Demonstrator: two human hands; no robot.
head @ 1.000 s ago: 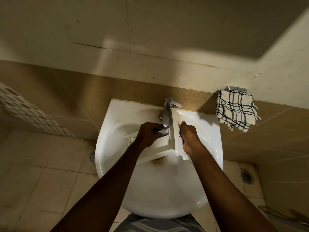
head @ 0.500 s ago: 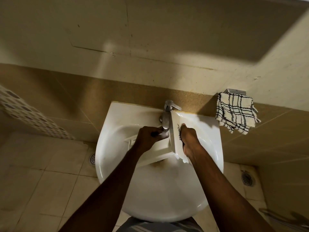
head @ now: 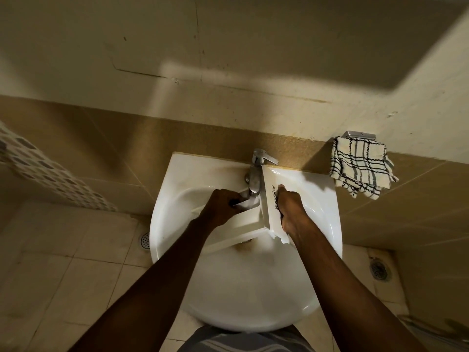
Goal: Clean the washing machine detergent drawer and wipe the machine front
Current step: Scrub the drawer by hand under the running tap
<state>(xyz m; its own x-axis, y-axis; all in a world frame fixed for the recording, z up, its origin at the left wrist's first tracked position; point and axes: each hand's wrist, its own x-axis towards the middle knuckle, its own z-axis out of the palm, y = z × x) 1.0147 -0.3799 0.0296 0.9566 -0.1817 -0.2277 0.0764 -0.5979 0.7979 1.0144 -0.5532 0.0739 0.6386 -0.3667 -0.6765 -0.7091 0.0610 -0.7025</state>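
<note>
Detergent drawer (head: 250, 224) is held tilted over the bowl of the white sink (head: 241, 295), just under the tap (head: 256, 174). Its front panel is gripped by the right hand (head: 290, 212), fingers wrapped round the edge. The left hand (head: 220, 207) is curled inside the drawer body; whether anything is clasped cannot be told. A checked cloth (head: 360, 168) is hung on the tan wall tile right of the sink. A floor drain (head: 379, 269) is set in pale tiles.
</note>
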